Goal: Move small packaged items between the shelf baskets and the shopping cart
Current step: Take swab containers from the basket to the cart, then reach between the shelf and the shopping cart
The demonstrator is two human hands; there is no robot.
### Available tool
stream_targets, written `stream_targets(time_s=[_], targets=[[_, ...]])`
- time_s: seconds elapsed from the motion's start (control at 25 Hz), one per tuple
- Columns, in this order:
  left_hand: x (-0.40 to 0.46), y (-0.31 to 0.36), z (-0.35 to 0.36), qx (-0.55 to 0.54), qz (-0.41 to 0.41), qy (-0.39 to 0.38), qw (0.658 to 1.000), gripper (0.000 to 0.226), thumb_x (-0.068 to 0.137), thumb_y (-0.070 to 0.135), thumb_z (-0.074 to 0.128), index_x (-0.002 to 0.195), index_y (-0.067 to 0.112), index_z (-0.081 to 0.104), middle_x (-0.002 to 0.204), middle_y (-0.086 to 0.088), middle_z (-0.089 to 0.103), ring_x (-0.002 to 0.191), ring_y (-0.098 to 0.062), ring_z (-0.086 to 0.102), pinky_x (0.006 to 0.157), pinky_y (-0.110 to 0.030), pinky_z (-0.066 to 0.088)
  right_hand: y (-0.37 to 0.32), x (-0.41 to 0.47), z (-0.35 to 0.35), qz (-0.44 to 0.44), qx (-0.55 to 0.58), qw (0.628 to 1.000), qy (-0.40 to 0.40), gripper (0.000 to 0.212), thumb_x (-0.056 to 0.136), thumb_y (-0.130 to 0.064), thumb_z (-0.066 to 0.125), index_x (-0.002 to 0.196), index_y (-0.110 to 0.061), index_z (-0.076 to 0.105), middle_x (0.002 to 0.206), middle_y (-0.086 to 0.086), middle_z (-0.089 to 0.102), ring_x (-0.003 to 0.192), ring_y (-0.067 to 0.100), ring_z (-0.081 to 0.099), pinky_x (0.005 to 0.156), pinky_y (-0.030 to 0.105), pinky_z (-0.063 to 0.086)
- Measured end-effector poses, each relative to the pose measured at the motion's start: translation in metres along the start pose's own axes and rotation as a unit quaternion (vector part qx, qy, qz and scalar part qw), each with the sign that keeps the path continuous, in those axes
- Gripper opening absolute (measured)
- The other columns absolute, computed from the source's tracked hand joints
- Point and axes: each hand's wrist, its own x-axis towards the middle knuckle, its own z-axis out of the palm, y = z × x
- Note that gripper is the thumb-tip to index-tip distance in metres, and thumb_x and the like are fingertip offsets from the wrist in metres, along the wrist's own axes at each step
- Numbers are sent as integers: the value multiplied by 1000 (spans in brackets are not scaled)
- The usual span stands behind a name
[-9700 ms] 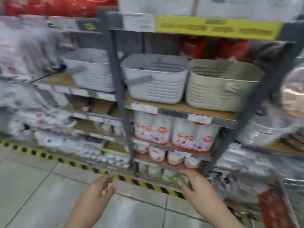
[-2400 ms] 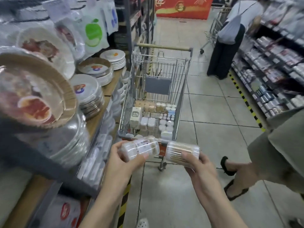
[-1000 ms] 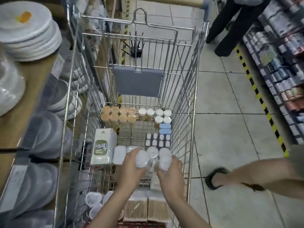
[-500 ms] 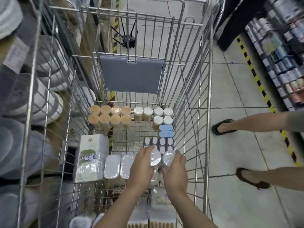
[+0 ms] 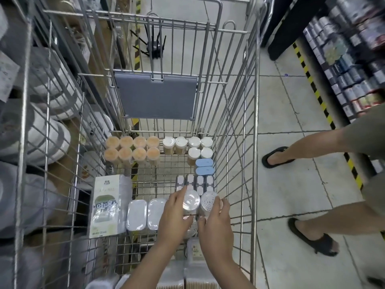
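1. You are reaching both hands down into the shopping cart [image 5: 255, 142], and each hand is wrapping around one clear round jar. Your left hand [image 5: 176, 217] is closing its fingers on the left jar [image 5: 190, 202]; your right hand [image 5: 215, 223] is curling round the right jar [image 5: 209, 203].

2. Taking the grey flap [image 5: 155, 95] on the cart's far wall as the landmark: both jars are sitting well on your side of it, toward the cart's right wall, touching each other side by side.

3. The jars are standing upright, so each long axis is running vertically and the white perforated lids are pointing straight up at you. Judging by the tidy rows already there, you are holding them by the sides so that they go down upright, bottoms flat on the wire floor.

4. Just on the flap side of the jars, the small clear boxes [image 5: 195, 182] and two blue cases [image 5: 204, 166] are lining the right wall; nearer the flap, orange-lidded tubs [image 5: 132, 150] and white-lidded tubs [image 5: 187, 146] are filling the back row.

5. Left of your hands, two flat clear boxes [image 5: 145, 212] and a tall green-labelled pack [image 5: 108, 205] are lying flat.

6. Whether the jars are already resting on the floor cannot be told; your hands are hiding their bases.
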Motion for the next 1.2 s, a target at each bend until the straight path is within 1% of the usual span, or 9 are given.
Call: stream_targets(time_s=[0.12,0.28,0.4,0.56,0.68,0.76,0.92,1.08,1.2], targets=[[-8,2,-7,1,-16,10,1000,81,78,8,70,145,27,29,137,11,37,124,-5,40,95,-20,40,1,-9,-11,-17,-4,1000,-7,58,90,-22,53,143,-12,32,148,7,26,113,22,53,74,27,52],[-39,13,-29,-8,-65,7,998,67,84,12,67,142,25,37,136,6,44,123,-8,43,97,-21,34,5,-38,-35,-62,-3,996,-61,47,93,-22,48,138,-17,35,139,1,36,117,18,48,87,25,46],[-80,24,-58,-17,-97,-6,995,54,89,19,63,139,18,43,137,2,51,121,-13,50,98,-25,38,9,-69,-62,-107,-23,988,-107,44,95,-23,43,139,-17,37,135,1,42,116,17,48,88,24,43],[-146,32,-98,41,-106,-42,993,41,94,22,56,134,19,48,132,12,50,117,-12,54,89,-20,42,14,-113,-101,-178,-4,971,-158,42,95,-25,45,137,-20,42,134,-1,47,116,16,50,94,28,43],[-191,39,-121,84,-113,-43,989,39,93,23,57,131,20,52,128,5,59,107,-13,60,92,-30,49,27,-141,-126,-222,-17,961,-167,41,96,-28,44,136,-19,44,135,-1,48,118,17,50,96,29,41],[-225,51,-130,112,-115,-30,987,36,92,26,56,128,22,54,125,3,61,108,-13,59,92,-29,47,40,-158,-142,-246,-20,955,-163,42,95,-30,46,135,-19,44,134,-1,49,118,16,51,97,28,40],[-295,78,-123,131,-116,29,984,37,90,34,54,127,26,54,121,6,63,107,-12,59,91,-28,47,73,-179,-169,-307,-26,939,-154,41,95,-33,48,134,-21,47,133,-5,50,121,14,50,101,27,38],[-384,106,-90,67,-153,163,972,29,90,30,58,118,24,60,114,7,65,105,-13,61,88,-27,47,102,-202,-186,-396,-64,901,-165,38,94,-30,50,130,-21,51,131,-4,53,118,13,52,96,25,38],[-457,116,-50,-12,-211,259,942,32,92,29,57,123,22,57,119,8,61,110,-10,58,92,-25,45,115,-232,-187,-454,-86,866,-188,35,93,-31,51,126,-20,54,125,-1,55,114,17,54,93,27,40]])
